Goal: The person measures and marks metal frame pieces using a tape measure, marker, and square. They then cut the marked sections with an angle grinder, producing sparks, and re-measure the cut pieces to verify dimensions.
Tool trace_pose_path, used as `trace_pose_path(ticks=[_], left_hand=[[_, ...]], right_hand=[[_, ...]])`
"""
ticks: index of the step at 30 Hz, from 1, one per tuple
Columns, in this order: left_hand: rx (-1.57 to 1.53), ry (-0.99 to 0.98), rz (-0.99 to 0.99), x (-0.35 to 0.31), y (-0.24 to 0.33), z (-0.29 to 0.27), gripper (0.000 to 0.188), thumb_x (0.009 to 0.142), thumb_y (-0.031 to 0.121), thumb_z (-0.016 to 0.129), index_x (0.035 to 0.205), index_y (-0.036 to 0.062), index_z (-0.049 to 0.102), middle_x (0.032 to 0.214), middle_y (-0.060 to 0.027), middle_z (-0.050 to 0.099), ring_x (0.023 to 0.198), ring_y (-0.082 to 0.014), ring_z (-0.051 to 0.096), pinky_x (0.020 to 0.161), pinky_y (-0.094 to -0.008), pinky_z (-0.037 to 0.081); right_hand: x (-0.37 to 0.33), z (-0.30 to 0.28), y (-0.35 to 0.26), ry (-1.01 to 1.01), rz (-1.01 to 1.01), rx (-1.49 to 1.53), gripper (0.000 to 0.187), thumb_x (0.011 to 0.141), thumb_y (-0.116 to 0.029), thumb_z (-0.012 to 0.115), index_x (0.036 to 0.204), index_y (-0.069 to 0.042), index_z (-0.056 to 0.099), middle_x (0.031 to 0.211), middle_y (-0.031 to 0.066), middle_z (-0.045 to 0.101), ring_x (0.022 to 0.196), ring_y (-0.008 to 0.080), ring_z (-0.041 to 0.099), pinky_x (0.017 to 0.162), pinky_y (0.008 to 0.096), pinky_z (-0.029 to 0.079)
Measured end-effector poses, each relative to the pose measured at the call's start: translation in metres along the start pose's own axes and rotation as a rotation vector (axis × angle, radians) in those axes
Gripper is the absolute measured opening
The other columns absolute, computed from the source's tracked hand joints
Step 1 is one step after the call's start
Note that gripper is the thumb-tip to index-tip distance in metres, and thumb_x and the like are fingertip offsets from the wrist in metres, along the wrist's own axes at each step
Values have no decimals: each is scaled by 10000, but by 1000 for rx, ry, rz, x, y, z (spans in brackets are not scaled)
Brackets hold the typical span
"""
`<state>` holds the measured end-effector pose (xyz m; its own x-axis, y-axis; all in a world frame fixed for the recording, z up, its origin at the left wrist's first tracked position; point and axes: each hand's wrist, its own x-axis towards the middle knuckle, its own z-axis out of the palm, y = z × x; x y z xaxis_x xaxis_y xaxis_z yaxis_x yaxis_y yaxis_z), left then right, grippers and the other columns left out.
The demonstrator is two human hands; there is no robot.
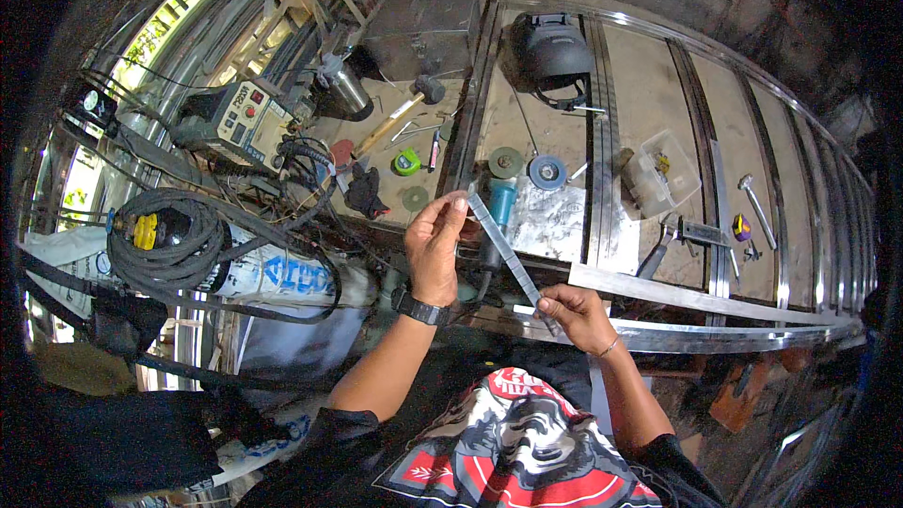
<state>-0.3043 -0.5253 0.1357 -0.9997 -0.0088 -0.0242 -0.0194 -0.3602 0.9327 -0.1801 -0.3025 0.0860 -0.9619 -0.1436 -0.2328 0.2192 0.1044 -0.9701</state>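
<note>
A narrow flat metal strip [508, 252] with dark lines across it is stretched at a slant between my hands. My left hand [435, 259], wearing a wrist watch, pinches its upper end between thumb and fingers. Closer to me, my right hand [580, 316] grips the lower end. Behind the strip, partly covered by it, lies a teal angle grinder [502, 205] on the bench. Just beyond the grinder are a green-grey disc [505, 161] and a blue-rimmed abrasive disc [546, 172]. A wider bare metal bar [677, 296] runs along the bench's near edge, right of my right hand.
On the left stand a welding machine [246, 124] and a gas cylinder [282, 273] with a coiled hose [169, 259]. A mallet [395, 119] and green tape measure [406, 163] lie nearby. Farther back sits a welding helmet [555, 49]; rightward are a plastic box [670, 169] and a clamp [696, 231].
</note>
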Motion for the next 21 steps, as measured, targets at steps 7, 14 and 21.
trace_pose_path(ticks=[7,14,21], left_hand=[[108,64,-12,-12,3,19,205,986,198,706,1055,6,720,862,-10,698,702,-83,646,646,-243,523],[-153,244,-81,-26,3,6,220,1014,229,669,1114,39,623,939,-54,662,791,-157,663,736,-306,556],[1260,-305,749,-49,5,-4,432,896,81,692,1323,96,626,1347,-138,607,1299,-316,552,1126,-492,407]], right_hand=[[-14,-27,0,-48,88,3,224,1010,-204,683,1097,-1,724,827,-11,675,782,77,564,701,278,490],[-14,-21,18,-26,15,132,227,1015,-201,676,1089,9,722,839,-11,692,774,70,575,698,263,494],[22,9,2,-112,250,548,201,1007,-209,673,983,-10,685,790,61,696,684,139,645,632,284,511]])
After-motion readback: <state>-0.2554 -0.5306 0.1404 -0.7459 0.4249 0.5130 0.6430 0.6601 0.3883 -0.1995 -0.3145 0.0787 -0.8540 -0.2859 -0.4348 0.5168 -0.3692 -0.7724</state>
